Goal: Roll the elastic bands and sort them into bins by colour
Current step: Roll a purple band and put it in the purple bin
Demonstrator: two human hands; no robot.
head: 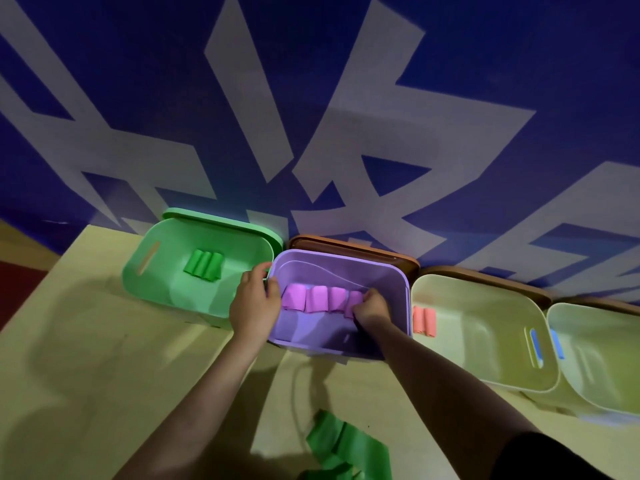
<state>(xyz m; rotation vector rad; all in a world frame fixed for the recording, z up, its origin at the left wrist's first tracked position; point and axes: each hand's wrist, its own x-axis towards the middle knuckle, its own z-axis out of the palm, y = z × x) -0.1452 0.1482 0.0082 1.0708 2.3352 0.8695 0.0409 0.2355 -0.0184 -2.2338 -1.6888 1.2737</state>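
Observation:
A purple bin (377, 271) stands in the middle of the row with several rolled pink bands (317, 298) lined up inside. My right hand (370, 308) is inside it, fingers curled round the rightmost pink roll. My left hand (254, 301) grips the purple bin's left rim. The green bin (156, 289) on the left holds three rolled green bands (204, 266). The pale yellow bin (485, 341) on the right holds two rolled salmon bands (425, 322). An unrolled green band (341, 448) lies on the table near me.
A second pale bin (602, 368) with blue rolls seen through its handle slot stands at the far right. Brown lids (353, 245) lean behind the bins against a blue and white wall. The table (86, 358) is pale wood.

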